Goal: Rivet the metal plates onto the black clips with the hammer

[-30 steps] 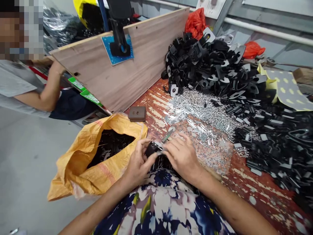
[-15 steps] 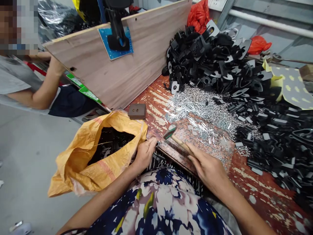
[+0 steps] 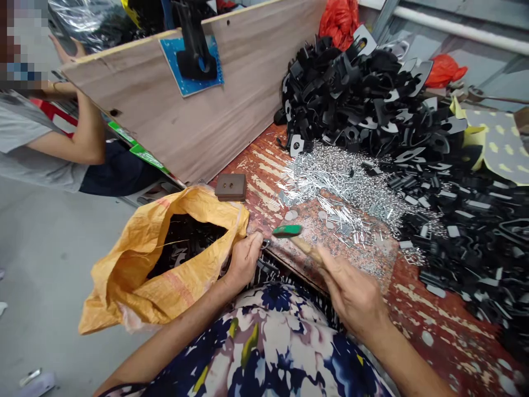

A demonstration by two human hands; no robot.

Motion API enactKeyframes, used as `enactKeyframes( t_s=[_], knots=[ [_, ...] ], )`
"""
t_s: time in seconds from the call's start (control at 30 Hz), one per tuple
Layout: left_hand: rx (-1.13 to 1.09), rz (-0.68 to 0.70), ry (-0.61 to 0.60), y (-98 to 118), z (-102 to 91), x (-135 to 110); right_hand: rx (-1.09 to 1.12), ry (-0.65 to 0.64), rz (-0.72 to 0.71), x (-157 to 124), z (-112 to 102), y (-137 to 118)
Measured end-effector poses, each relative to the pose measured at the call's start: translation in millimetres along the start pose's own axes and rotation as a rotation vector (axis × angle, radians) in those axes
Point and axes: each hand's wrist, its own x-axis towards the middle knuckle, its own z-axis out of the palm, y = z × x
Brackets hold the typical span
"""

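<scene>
My right hand [image 3: 353, 292] is closed round the wooden handle of a small hammer [image 3: 288, 231] with a green head. The head hovers just above the near left corner of a speckled stone slab [image 3: 363, 251]. My left hand [image 3: 244, 259] is closed on a small black clip part with a metal piece, held at that slab edge right under the hammer head. Loose silver pins [image 3: 330, 182] lie strewn over the slab and the worn red table [image 3: 438, 325].
An open yellow woven sack [image 3: 136, 275] of black parts sits at my left. A big heap of black clips [image 3: 363, 94] fills the back right. A brown block [image 3: 230, 187] lies by an upright wooden board [image 3: 231, 105]. Another person [image 3: 45, 143] sits behind that board.
My right hand left the black part, took up the hammer and raised its head over the slab corner. My left hand shifted the part to the slab's edge.
</scene>
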Motion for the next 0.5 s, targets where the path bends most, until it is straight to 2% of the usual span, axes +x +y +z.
enactKeyframes(
  t_s=[0.17,0.23,0.3,0.37,0.47,0.5],
  knots=[
    [0.002,0.005,-0.019,2.1,0.9,2.1,0.0,-0.174,0.042,0.2,17.0,1.1],
    [-0.005,0.014,-0.056,10.1,-2.0,2.8,0.025,-0.18,0.079,1.3,23.8,4.8],
    [0.009,0.032,-0.082,22.8,-14.4,1.1,-0.027,-0.138,0.086,3.0,27.9,10.0],
    [0.093,0.063,-0.01,36.3,-41.9,-3.4,-0.129,-0.089,0.075,5.7,28.5,16.3],
    [0.45,0.115,0.299,45.4,-108.1,-10.9,-0.156,-0.121,0.052,16.9,22.5,28.9],
    [0.608,0.121,0.357,43.9,-132.1,-12.3,-0.127,-0.154,0.042,24.9,19.4,34.7]
  ],
)
